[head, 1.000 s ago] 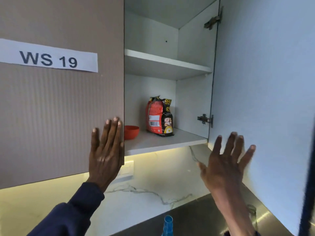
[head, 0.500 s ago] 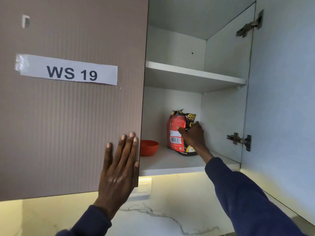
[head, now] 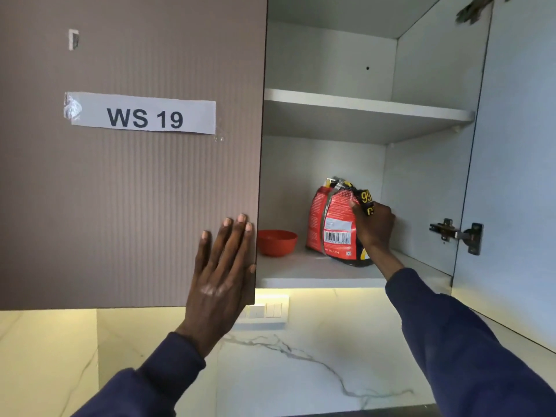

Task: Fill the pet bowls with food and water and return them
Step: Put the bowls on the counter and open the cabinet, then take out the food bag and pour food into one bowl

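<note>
Head view, left to right. Closed cabinet door (head: pixel 132 152) at left, ribbed brown face, white label (head: pixel 141 115) reading "WS 19". Small taped scrap near upper left of door, content unreadable.

Left hand (head: pixel 221 278): flat against lower right corner of closed door, fingers extended upward and slightly spread, thumb wrapped at door edge. No object held. Dark blue sleeve (head: pixel 156 377) entering from bottom left.

Open compartment at centre: upper shelf (head: pixel 367 106) bare where visible. Lower shelf (head: pixel 316 270) carrying red bowl (head: pixel 276 242) at left, partly cut off by door edge, and red and black food bag (head: pixel 334 224) just beside it, standing upright toward the back.

Right hand (head: pixel 373 224): reached into compartment, fingers closed around right side of bag near its crumpled top. Fingertips hidden behind bag; thumb on front face. Right sleeve running from bottom right up to shelf edge.

Open door (head: pixel 517 176) at far right, pale inner face, lower hinge (head: pixel 457 234) visible, upper hinge blurred and cut off at top edge.

Compared with half a second earlier: same posture of both hands, left palm unchanged on door, right hand seated further around bag. Bowl and bag in same shelf positions.

Bag print mostly illegible apart from barcode and yellow numerals. Bowl contents not visible. Marble backsplash (head: pixel 301 356) and wall switches (head: pixel 264 311) below cabinet.
</note>
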The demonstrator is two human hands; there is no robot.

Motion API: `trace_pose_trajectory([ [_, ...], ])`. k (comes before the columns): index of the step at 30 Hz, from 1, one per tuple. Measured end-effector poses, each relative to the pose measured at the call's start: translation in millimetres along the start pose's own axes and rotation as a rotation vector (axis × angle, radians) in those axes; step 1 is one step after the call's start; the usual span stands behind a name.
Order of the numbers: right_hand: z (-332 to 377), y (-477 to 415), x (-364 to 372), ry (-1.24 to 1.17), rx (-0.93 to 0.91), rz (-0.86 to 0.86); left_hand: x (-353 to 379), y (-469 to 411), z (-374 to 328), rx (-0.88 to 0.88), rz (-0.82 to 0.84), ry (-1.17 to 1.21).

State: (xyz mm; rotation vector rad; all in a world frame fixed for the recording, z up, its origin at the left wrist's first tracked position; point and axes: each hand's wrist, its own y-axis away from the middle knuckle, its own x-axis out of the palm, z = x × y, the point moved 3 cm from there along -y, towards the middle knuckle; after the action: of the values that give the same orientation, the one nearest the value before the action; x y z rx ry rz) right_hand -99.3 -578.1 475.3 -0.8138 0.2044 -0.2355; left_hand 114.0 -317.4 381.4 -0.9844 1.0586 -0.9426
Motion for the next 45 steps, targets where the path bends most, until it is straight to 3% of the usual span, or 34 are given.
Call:
trace_pose_trajectory([
  [9,29,55,-59,-0.422,-0.026,0.056,-7,25,-5,-0.06,0.123,0.002],
  [14,53,95,-79,-0.607,-0.026,0.029,-19,29,-13,-0.152,0.19,0.14],
  [16,57,112,-83,-0.673,-0.031,0.029,-28,30,-23,-0.248,0.18,0.339],
  [21,59,161,-88,-0.773,-0.034,0.019,-57,25,-50,-0.607,0.194,1.094],
  [23,54,189,-85,-0.747,-0.05,0.073,-61,27,-60,-0.682,0.246,1.291],
  [26,35,240,-73,-0.738,-0.038,0.232,-59,45,-66,-0.945,0.269,1.522],
  [35,-48,408,-58,-0.63,0.233,0.423,-62,217,-98,-1.504,0.388,1.631],
  [41,-99,496,-51,-0.513,0.385,0.615,-59,323,-114,-1.81,0.375,1.479],
  [45,-115,532,-44,-0.43,0.424,0.725,-60,369,-115,-1.894,0.384,1.375],
])
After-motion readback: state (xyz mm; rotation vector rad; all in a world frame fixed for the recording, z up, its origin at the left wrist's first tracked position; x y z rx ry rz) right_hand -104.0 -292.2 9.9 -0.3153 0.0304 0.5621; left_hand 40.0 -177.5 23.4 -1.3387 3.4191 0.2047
